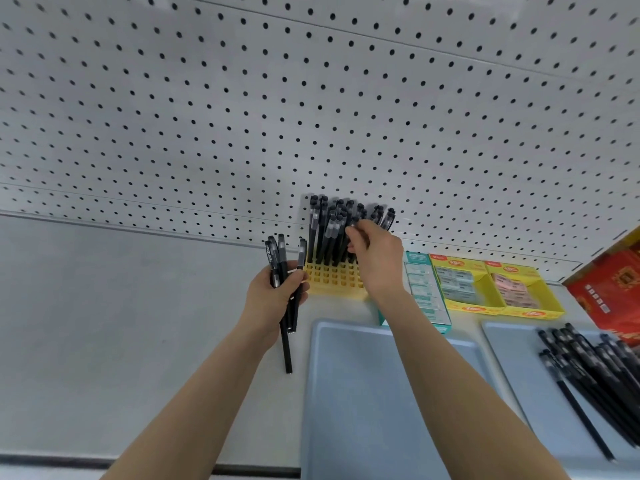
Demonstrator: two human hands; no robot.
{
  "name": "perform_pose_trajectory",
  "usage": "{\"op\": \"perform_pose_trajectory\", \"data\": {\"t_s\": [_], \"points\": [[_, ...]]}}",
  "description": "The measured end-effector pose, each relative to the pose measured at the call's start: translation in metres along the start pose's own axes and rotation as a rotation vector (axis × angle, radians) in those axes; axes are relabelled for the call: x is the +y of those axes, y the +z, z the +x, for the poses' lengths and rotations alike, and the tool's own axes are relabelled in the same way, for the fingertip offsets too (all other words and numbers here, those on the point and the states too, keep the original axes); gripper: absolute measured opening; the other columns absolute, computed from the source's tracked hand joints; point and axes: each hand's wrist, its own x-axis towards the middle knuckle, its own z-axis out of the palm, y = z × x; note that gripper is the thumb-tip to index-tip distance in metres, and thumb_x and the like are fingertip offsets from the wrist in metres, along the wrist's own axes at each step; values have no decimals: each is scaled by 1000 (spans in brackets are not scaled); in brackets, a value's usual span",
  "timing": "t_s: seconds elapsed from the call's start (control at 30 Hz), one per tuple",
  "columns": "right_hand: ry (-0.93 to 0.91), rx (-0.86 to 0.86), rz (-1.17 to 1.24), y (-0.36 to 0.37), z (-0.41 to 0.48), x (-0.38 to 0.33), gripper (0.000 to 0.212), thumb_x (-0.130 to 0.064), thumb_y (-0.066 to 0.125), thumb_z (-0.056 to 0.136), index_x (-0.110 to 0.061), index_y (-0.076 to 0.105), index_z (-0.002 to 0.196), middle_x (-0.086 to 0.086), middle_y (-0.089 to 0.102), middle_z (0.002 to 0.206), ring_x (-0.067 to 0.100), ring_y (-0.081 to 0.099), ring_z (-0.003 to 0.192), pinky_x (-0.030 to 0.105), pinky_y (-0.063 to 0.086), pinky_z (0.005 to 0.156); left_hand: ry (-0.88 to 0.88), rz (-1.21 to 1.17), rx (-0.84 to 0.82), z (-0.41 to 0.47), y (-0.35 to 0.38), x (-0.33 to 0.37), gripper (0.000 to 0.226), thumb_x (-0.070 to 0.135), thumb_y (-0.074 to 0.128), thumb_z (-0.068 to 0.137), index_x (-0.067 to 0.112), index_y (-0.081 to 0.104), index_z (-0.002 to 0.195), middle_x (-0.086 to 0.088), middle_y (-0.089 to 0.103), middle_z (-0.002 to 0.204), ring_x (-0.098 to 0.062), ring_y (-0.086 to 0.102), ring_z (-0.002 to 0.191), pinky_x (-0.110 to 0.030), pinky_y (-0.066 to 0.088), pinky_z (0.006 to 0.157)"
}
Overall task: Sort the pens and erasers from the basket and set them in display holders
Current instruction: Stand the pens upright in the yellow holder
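A yellow grid pen holder [333,277] stands on the white shelf against the pegboard, with several black pens [329,228] upright in its back rows. My left hand [275,296] grips a bunch of black pens [285,271] just left of the holder. My right hand [375,258] is over the holder's right side, its fingertips pinching a black pen among the standing ones. Three display boxes of erasers sit to the right: a teal one [427,292] and two yellow ones [465,284] [523,292].
A blue tray [374,393] lies in front of the holder. A second blue tray [530,382] at the right carries several loose black pens [595,372]. A red box [614,289] stands at the far right. The white pegboard [311,98] backs the shelf.
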Motion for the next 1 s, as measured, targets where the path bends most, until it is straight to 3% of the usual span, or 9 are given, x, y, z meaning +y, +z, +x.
{"op": "perform_pose_trajectory", "data": {"t_s": [0.17, 0.27, 0.4, 0.47, 0.6, 0.67, 0.77, 0.87, 1.0], "points": [[87, 31, -11, -2, -8, -6, 22, -33, 59, 97, -13, 69, 98, -2, 68, 74, 13, 62, 67, 24, 44, 63, 26, 4, -14, 2, 5, 2, 6, 7, 58, 95, 11, 59, 100, -7, 67, 88, -17, 65, 72, -27, 55, 71], [140, -8, 28, 1, -20, -13, 25, -38, 58, 96, -15, 67, 91, -7, 65, 72, 7, 58, 65, 19, 40, 60, 49, 13, -29, 3, 8, 2, 7, 9, 57, 96, 12, 58, 103, -6, 65, 88, -14, 63, 67, -25, 55, 68], [253, -195, 321, 8, -29, -24, 24, -46, 65, 88, -24, 72, 91, -10, 72, 80, 4, 67, 78, 27, 55, 74, 56, 34, -68, 3, 12, -1, 11, 8, 57, 96, 9, 58, 108, -6, 64, 86, -14, 64, 67, -24, 55, 65], [268, -259, 419, 9, -31, -27, 19, -37, 70, 87, -20, 74, 95, -8, 74, 84, 4, 67, 80, 28, 57, 78, 46, 50, -87, 3, 12, -2, 13, 8, 57, 96, 8, 59, 109, -4, 65, 83, -14, 65, 69, -25, 55, 67], [320, -291, 518, 7, -32, -24, 13, -26, 70, 88, -14, 72, 94, 2, 73, 83, 14, 66, 72, 31, 56, 69, 54, 128, -108, 2, 11, -4, 14, 12, 56, 97, 11, 62, 110, -4, 69, 90, -18, 67, 82, -32, 54, 79], [322, -227, 488, 0, -28, -21, 11, -25, 65, 92, -15, 69, 93, -2, 68, 76, 8, 60, 63, 29, 53, 64, 34, 161, -83, 1, 9, -5, 14, 17, 53, 99, 14, 62, 109, -2, 69, 92, -18, 69, 85, -31, 55, 80], [282, -8, 402, -16, -20, -16, 10, -27, 61, 94, -19, 65, 91, 1, 67, 74, 12, 60, 61, 32, 53, 62, -17, 148, -10, 2, 7, -4, 20, 27, 51, 100, 15, 62, 112, -2, 60, 78, -15, 61, 66, -31, 55, 67], [207, 183, 306, -29, -10, -7, 14, -34, 59, 94, -23, 60, 86, -3, 66, 74, 20, 65, 69, 43, 57, 71, -23, 146, -1, 2, 5, -3, 26, 37, 49, 100, 16, 61, 109, 3, 42, 64, -9, 36, 50, -23, 41, 49], [166, 210, 220, -35, -2, 0, 14, -30, 58, 96, -18, 60, 89, -5, 68, 78, 19, 67, 73, 46, 55, 75, -7, 150, 22, 3, 7, -1, 32, 44, 46, 100, 14, 54, 108, 8, 33, 60, -8, 25, 47, -21, 26, 44]]}}
